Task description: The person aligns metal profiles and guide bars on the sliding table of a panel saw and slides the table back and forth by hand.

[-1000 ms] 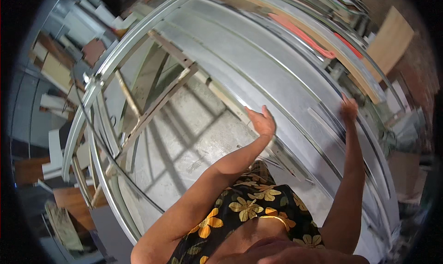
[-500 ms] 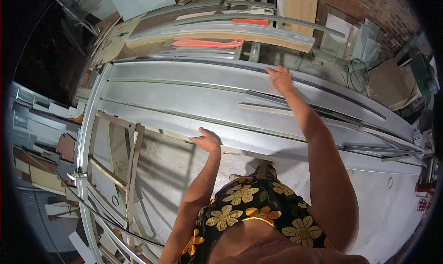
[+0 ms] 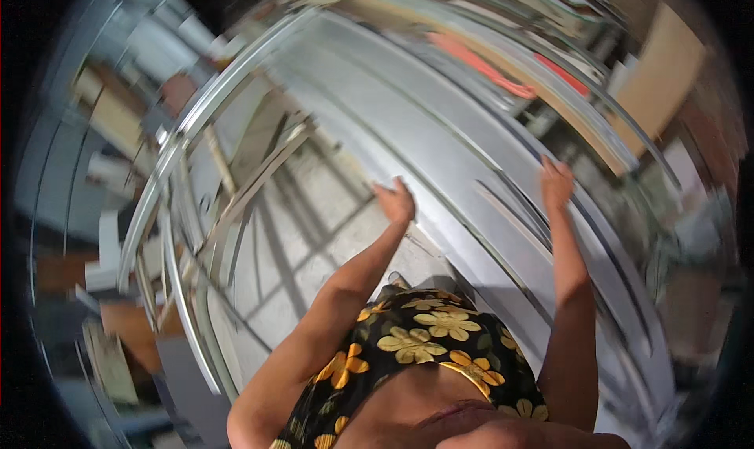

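I'm holding left hand (image 3: pixel 397 202), fingers spread, at metal panel (image 3: pixel 440 162) near edge; right hand (image 3: pixel 556 184) toward far edge, can't tell grip. Favouring even, light pressure.

Hands: two, left hand (image 3: pixel 396 204) and right hand (image 3: pixel 557 185)
Bare forearms (image 3: pixel 355 275): two
Large silver panel (image 3: pixel 440 162): one
Coral-coloured bundle (image 3: pixel 481 63): one
Flat red piece (image 3: pixel 561 74): one
Broad tan board (image 3: pixel 664 80): one
Flower-patterned garment (image 3: pixel 412 345): one
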`<state>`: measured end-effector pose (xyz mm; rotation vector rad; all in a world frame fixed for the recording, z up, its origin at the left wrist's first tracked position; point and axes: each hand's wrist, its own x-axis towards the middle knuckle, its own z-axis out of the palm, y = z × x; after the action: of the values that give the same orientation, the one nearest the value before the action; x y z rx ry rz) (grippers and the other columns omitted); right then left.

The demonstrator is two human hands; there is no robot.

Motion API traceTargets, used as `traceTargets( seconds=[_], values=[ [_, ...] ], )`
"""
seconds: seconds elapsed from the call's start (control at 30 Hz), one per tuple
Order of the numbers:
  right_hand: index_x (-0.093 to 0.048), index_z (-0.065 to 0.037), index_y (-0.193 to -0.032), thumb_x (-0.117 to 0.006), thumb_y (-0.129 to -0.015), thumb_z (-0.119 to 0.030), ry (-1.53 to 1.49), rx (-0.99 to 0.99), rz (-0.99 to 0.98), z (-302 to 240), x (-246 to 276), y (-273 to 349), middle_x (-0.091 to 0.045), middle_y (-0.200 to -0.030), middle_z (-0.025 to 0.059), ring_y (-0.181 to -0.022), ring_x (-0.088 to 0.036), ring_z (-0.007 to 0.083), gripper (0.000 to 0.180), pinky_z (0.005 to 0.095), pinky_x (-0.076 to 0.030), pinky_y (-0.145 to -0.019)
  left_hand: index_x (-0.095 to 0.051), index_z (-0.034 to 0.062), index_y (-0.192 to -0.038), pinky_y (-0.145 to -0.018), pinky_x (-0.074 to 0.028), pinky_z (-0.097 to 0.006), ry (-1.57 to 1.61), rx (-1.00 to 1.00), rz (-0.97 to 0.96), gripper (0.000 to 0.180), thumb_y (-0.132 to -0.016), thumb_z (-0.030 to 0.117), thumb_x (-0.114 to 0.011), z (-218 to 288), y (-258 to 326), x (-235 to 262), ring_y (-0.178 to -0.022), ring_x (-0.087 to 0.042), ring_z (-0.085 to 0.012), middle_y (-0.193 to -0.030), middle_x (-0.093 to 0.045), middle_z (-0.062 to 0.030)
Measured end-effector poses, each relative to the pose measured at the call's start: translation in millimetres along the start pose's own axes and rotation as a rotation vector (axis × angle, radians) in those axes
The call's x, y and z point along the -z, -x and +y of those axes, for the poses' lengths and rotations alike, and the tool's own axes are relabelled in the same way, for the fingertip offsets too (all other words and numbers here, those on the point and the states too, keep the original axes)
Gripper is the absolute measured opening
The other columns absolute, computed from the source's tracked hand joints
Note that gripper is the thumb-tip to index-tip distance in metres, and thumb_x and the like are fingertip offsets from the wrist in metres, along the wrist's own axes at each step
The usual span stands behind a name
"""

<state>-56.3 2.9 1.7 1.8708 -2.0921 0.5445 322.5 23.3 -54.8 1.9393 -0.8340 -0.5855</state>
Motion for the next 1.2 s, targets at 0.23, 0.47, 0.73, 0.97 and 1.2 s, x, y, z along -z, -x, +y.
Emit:
traceTargets(
  seconds=[0.23, 0.47, 0.73, 0.97, 1.2],
  values=[
    [-0.054, -0.030, -0.133, -0.060, -0.092, -0.026, 0.033, -0.067, -0.282, -4, -5, -3, -0.058, -0.112, 0.0105, -0.104, -0.057, 0.0311, 0.042, 0.0460, -0.049, -0.084, -0.024, -0.0116, -0.142, -0.109, -0.033, -0.041, 0.089, 0.040, -0.024, 0.076, -0.091, 0.037, -0.054, 6, 5, 18, -0.130, -0.040, -0.0436, -0.140, -0.038, -0.0340],
    [-0.052, -0.033, -0.135, -0.056, -0.094, -0.029, 0.092, 0.001, -0.250, -2, -1, 0, -0.057, -0.113, 0.0091, -0.107, -0.056, 0.0299, 0.041, 0.0475, -0.048, -0.087, -0.022, -0.0078, -0.143, -0.105, -0.037, -0.045, -0.014, 0.108, 0.002, 0.076, -0.092, 0.038, -0.054, 19, 11, 24, -0.127, -0.043, -0.0436, -0.137, -0.041, -0.0330],
    [-0.052, -0.034, -0.135, -0.053, -0.096, -0.031, 0.095, -0.069, -0.321, -7, -1, -1, -0.056, -0.115, 0.0098, -0.106, -0.056, 0.0311, 0.039, 0.0479, -0.048, -0.085, -0.022, -0.0047, -0.142, -0.093, -0.044, -0.052, -0.071, 0.100, 0.007, 0.076, -0.091, 0.039, -0.056, 20, 7, 28, -0.111, -0.054, -0.0446, -0.122, -0.051, -0.0300],
    [-0.054, -0.030, -0.134, -0.050, -0.097, -0.035, 0.082, -0.020, -0.299, -2, -8, -1, -0.056, -0.115, 0.0101, -0.106, -0.055, 0.0323, 0.038, 0.0500, -0.048, -0.083, -0.017, -0.0009, -0.146, -0.091, -0.046, -0.051, -0.125, 0.131, -0.056, 0.083, -0.089, 0.041, -0.060, 16, 5, 36, -0.110, -0.054, -0.0448, -0.127, -0.046, -0.0292],
    [-0.054, -0.029, -0.135, -0.049, -0.098, -0.033, 0.053, -0.049, -0.339, -8, -1, -3, -0.057, -0.117, 0.0100, -0.107, -0.055, 0.0334, 0.038, 0.0487, -0.048, -0.086, -0.010, 0.0007, -0.148, -0.089, -0.048, -0.051, -0.095, 0.168, -0.088, 0.091, -0.087, 0.044, -0.062, 1, 13, 36, -0.111, -0.054, -0.0461, -0.126, -0.045, -0.0311]
  ],
)
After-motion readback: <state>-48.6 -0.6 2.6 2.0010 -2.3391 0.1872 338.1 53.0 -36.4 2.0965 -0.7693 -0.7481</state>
